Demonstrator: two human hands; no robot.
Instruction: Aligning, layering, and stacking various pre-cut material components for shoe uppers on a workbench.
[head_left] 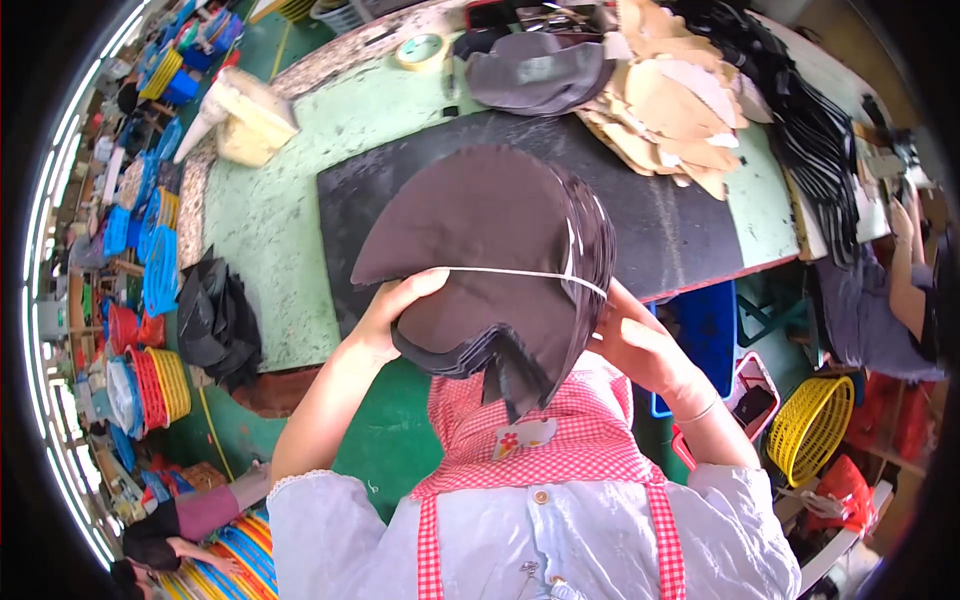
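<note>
Between my two hands is a thick stack of dark brown-black cut pieces [470,215], with rounded outlines and a notch at the near edge. A thin white band [500,270] runs across its top face and over its right side. My left hand [395,305] grips the left edge, its thumb lying on top by the band's left end. At the right side, my right hand [645,345] holds the layered edges below the band; some of its fingers are hidden behind the stack. The stack is raised above the near edge of the table, in front of a red checked apron [540,455].
A black mat [350,200] covers part of the green table [270,220]. Farther back are a tape roll [421,52], another dark stack [535,75], cardboard pieces [680,95] and black strips [820,150]. A yellow basket [810,430] stands right; a co-worker's arm [908,270] shows beyond.
</note>
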